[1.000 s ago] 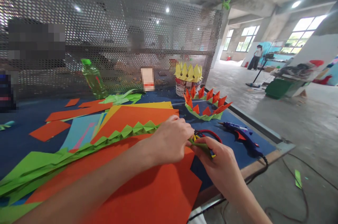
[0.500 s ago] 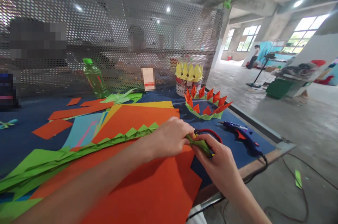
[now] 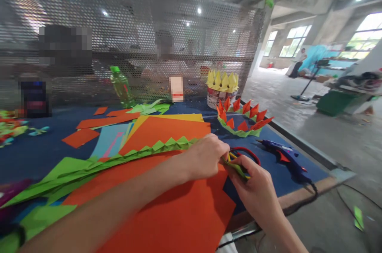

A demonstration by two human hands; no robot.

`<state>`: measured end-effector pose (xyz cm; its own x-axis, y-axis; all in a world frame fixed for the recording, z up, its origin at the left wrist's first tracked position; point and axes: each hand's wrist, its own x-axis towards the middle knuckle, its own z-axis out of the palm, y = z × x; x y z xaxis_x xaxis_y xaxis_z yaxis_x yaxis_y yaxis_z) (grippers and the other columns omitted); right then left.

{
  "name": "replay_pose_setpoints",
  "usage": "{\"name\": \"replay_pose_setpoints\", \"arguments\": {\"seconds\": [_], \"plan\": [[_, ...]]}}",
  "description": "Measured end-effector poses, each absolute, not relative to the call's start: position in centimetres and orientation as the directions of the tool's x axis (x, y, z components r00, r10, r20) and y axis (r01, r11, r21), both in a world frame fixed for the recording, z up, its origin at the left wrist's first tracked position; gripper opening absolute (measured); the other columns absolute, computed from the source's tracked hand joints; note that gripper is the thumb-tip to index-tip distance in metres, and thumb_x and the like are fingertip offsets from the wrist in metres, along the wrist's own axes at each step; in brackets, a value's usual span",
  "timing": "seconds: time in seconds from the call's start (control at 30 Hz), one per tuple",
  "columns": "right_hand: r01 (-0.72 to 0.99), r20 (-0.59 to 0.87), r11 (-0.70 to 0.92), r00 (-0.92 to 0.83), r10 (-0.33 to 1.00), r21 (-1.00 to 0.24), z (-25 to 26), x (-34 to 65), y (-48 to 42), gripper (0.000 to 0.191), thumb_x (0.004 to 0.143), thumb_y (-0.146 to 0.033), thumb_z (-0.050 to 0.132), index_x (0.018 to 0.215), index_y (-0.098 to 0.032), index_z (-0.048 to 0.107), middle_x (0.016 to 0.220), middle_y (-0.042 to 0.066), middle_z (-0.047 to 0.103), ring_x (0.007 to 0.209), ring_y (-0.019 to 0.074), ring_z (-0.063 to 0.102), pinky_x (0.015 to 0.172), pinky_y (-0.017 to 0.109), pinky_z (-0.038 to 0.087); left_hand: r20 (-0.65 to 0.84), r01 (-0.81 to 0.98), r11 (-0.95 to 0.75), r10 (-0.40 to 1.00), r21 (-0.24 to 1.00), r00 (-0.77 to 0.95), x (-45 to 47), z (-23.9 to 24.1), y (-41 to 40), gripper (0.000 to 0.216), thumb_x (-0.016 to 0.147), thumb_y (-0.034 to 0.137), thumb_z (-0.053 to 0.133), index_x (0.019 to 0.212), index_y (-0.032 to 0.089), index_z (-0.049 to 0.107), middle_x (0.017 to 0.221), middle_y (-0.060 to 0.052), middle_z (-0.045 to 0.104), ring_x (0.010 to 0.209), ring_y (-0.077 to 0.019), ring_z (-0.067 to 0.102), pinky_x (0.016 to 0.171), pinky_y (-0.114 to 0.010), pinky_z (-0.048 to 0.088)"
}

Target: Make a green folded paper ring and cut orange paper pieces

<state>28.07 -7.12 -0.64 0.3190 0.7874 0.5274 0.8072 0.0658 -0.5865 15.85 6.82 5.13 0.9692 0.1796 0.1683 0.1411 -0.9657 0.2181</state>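
Note:
My left hand [image 3: 205, 157] and my right hand [image 3: 253, 187] meet over the right part of the blue table [image 3: 44, 153]. Both pinch a small folded green paper piece [image 3: 237, 166] between their fingertips. A long green paper strip with zigzag folds [image 3: 119, 157] runs from my left hand off to the left across the table. A large orange paper sheet [image 3: 179, 213] lies under both forearms. Scissors with red handles [image 3: 246, 152] lie just behind the hands.
A blue glue gun [image 3: 285, 156] lies at the right edge, its cord hanging down. Behind it sit an orange-and-green paper crown [image 3: 243, 119], a yellow paper crown on a tin [image 3: 222, 86], a green bottle [image 3: 121, 86] and coloured sheets. A perforated metal screen [image 3: 134, 38] backs the table.
The view has shifted to the left, so everything sits further right. My hands stay together on the folded green piece, with the fingers working it slightly.

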Motion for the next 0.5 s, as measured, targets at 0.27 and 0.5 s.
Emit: {"name": "replay_pose_setpoints", "arguments": {"seconds": [0.27, 0.5], "plan": [[0.808, 0.466, -0.028, 0.367, 0.805, -0.588, -2.4, 30.1, -6.6, 0.029, 0.081, -0.052, 0.061, 0.089, -0.025, 0.071, 0.058, -0.001, 0.068, 0.04, 0.0169, 0.06, 0.04, 0.024, 0.044, 0.111, 0.196, -0.959, 0.222, 0.205, 0.969, 13.1, 8.9, 5.9, 0.041, 0.093, 0.025, 0.066, 0.132, 0.015, 0.056, 0.135, -0.009, 0.066, 0.125, -0.0234, 0.059, 0.111, -0.038, 0.037], [0.792, 0.316, -0.138, 0.388, 0.866, -0.594, -5.1, 32.9, -6.4, 0.041, 0.069, -0.072, 0.065, 0.093, -0.039, 0.07, 0.071, 0.002, 0.075, 0.052, 0.0244, 0.07, 0.045, 0.03, 0.05, -0.008, 0.712, -0.688, 0.718, 0.138, 0.696, -0.2, 10.9, 8.8, 0.027, 0.099, 0.022, 0.052, 0.123, 0.015, 0.063, 0.132, -0.015, 0.066, 0.123, -0.0286, 0.059, 0.102, -0.041, 0.042]]}}
